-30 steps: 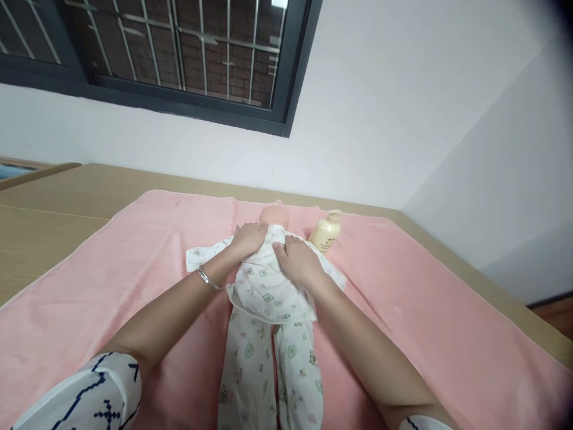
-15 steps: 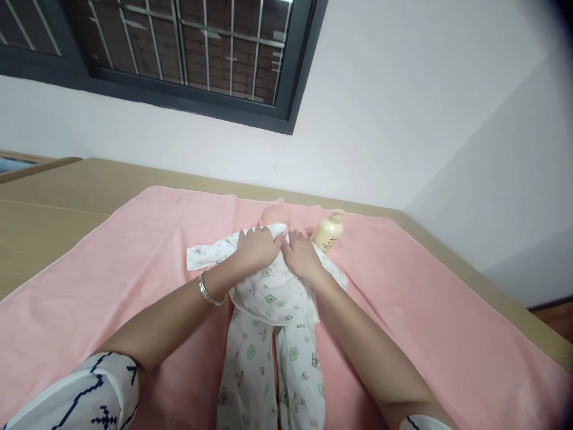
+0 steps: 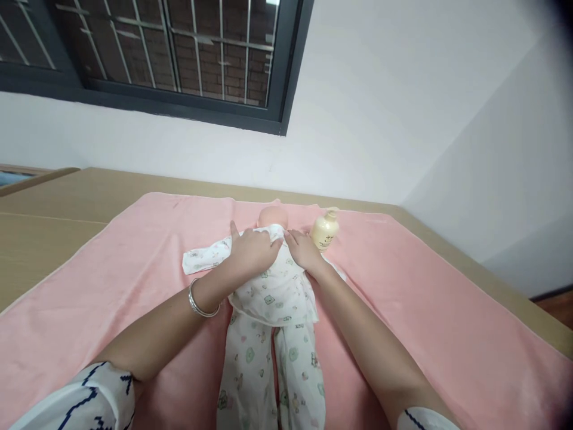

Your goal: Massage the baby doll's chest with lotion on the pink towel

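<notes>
Baby doll point(image 3: 271, 215): lies on its back at the centre of the frame, bare head toward the wall, legs running down to the lower edge. Wears a white printed top point(image 3: 271, 295) and matching trousers point(image 3: 250, 370), both dotted with small green and pink figures. Rests on a pink towel point(image 3: 111, 269) spread over a light wooden surface point(image 3: 40, 239).

Left hand point(image 3: 253, 251): reaches in from the lower left and lies palm down on the doll's chest, released and flat, fingertips at the neckline just below the head. Grasps nothing. Sits beside a sleeve point(image 3: 201, 260) stretched flat toward the left of the frame. Carries a silver bangle point(image 3: 201, 303) on the wrist.

Right hand point(image 3: 305, 251): reaches in from the lower right, likewise flat and released on the top, just beside the left hand, fingertips close to it at the collar.

Cream pump bottle point(image 3: 324, 232): stands upright on the towel, just right of the doll's head, near the right hand but apart from it.

Upper left of the frame: dark-framed barred window point(image 3: 179, 54) set in a white wall point(image 3: 380, 119), brickwork behind the bars.
</notes>
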Tool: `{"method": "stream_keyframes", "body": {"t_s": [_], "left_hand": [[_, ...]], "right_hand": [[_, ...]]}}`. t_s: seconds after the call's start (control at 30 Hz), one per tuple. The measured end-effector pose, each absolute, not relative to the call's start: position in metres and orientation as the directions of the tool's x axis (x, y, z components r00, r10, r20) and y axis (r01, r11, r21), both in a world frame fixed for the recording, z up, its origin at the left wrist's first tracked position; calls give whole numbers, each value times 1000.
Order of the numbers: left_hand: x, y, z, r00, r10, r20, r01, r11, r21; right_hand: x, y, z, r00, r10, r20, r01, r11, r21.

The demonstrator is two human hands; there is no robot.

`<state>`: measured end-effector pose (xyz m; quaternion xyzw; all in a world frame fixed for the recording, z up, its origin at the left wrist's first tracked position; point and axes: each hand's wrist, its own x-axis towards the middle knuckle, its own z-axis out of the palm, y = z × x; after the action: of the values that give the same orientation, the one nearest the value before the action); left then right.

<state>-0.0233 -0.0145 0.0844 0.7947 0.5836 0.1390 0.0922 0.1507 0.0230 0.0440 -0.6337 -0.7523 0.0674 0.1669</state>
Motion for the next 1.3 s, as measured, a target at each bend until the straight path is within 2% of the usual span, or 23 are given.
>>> {"method": "stream_keyframes", "body": {"t_s": [0.07, 0.13, 0.27, 0.33, 0.4, 0.47, 0.53, 0.6, 0.73, 0.83, 0.9, 1.0, 1.07, 1.1, 1.2, 1.3], "left_hand": [[-28, 0, 79, 215, 959, 188, 909, -266, 320], [-33, 19, 69, 171, 965, 198, 905, -233, 356], [-36, 43, 52, 161, 987, 1, 892, -145, 427], [-35, 35, 55, 154, 987, -54, 915, -121, 384], [-32, 13, 66, 190, 981, -41, 942, -171, 288], [-29, -15, 79, 316, 948, -22, 926, -304, 225], [-26, -38, 90, 437, 899, -17, 875, -421, 238], [-24, -46, 95, 458, 888, 32, 855, -450, 258], [-26, -12, 81, 250, 962, 106, 902, -271, 335], [-29, 22, 64, 165, 986, 35, 895, -164, 415], [-28, 29, 58, 156, 988, -14, 891, -135, 434], [-22, 9, 65, 174, 985, -8, 924, -161, 348], [-18, -15, 78, 241, 971, -2, 940, -232, 250], [-17, -27, 85, 295, 955, -24, 934, -283, 220], [-16, -45, 101, 397, 914, -77, 898, -370, 236], [-20, -30, 99, 337, 941, -25, 900, -314, 303]], "right_hand": [[146, 17, 47, -153, 974, 166, 934, 198, -299], [137, 2, 57, -158, 975, 155, 941, 196, -275], [122, -27, 84, -157, 984, 87, 940, 176, -292], [124, -29, 89, -147, 985, 87, 920, 168, -353], [132, -20, 86, -117, 982, 151, 894, 170, -414], [142, -4, 75, -63, 975, 214, 889, 153, -432], [148, 10, 62, -35, 978, 205, 911, 116, -396], [148, 14, 55, -50, 986, 158, 931, 104, -350], [128, -13, 68, -82, 992, 99, 961, 105, -256], [114, -42, 93, -80, 997, 8, 971, 80, -224], [113, -49, 103, -86, 996, -3, 963, 83, -256], [125, -33, 97, -89, 985, 145, 913, 139, -384], [136, -11, 80, -61, 961, 269, 876, 182, -448], [140, -1, 70, -57, 958, 282, 870, 187, -457], [144, 16, 50, -75, 975, 208, 901, 155, -405], [134, 3, 56, -126, 986, 113, 948, 153, -278]]}}
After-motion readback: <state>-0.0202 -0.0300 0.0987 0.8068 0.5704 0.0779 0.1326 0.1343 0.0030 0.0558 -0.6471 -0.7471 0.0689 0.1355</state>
